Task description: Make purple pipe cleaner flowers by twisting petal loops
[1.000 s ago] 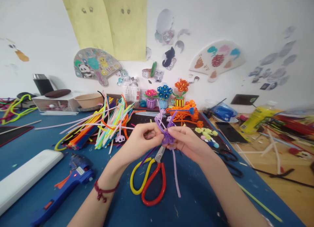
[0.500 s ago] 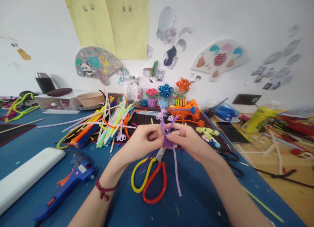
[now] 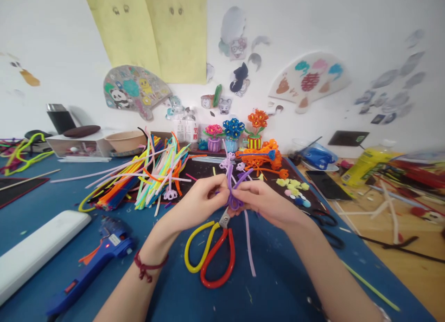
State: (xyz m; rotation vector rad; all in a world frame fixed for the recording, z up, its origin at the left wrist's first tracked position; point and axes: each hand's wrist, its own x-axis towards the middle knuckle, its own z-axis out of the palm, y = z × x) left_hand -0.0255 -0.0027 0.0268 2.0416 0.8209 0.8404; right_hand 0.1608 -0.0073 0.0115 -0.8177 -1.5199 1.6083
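Between both hands, over the middle of the table, is a purple pipe cleaner [image 3: 235, 202] bent into small loops, with loose ends sticking up. My left hand [image 3: 208, 196] pinches it from the left, thumb against fingers. From the right, my right hand [image 3: 259, 199] grips its other side with bent fingers. Just below the hands lie scissors [image 3: 225, 247] with one yellow and one red handle; their blades pass out of sight under the hands. A light lilac pipe cleaner [image 3: 249, 243] lies right of the scissors. Small lilac looped flowers [image 3: 227, 162] show just behind the hands.
A pile of coloured pipe cleaners [image 3: 153, 173] lies left of centre. A blue glue gun [image 3: 93, 261] and a white case [image 3: 41, 252] are at the left. Potted pipe-cleaner flowers [image 3: 232, 134] stand by the wall. Black-handled scissors [image 3: 330, 229] and a phone [image 3: 328, 185] lie at the right.
The purple loops show more clearly between my fingers now, and the hands have shifted slightly. Both hands keep hold of the pipe cleaner. The whole view has moved a little.
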